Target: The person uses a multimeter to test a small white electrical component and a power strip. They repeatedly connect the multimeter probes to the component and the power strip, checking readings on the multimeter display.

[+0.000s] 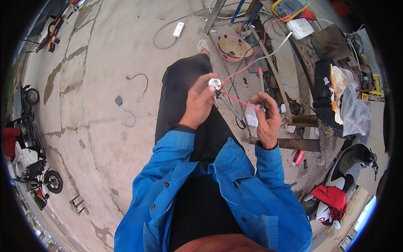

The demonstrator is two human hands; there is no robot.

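My left hand (199,101) pinches a small round white part (215,83) with a dark square patch on its face, between thumb and fingers. Just below it, a slim grey rod like a test probe (229,105) slants down right, its upper end by the left fingers; whether they grip it too I cannot tell. To the right, my right hand (268,119) has its fingers closed on a grey test probe (261,82), whose red end points up and away. A thin red lead (241,101) runs between the hands. The yellow-rimmed multimeter (290,7) sits at the far right.
A white power strip (300,28) and a pink-rimmed bowl (233,47) are near a wooden frame. Another white strip (178,30) lies on the concrete floor. A black container (325,90), plastic bag (356,111) and scooter (352,164) stand right; a motorbike (35,155) is left.
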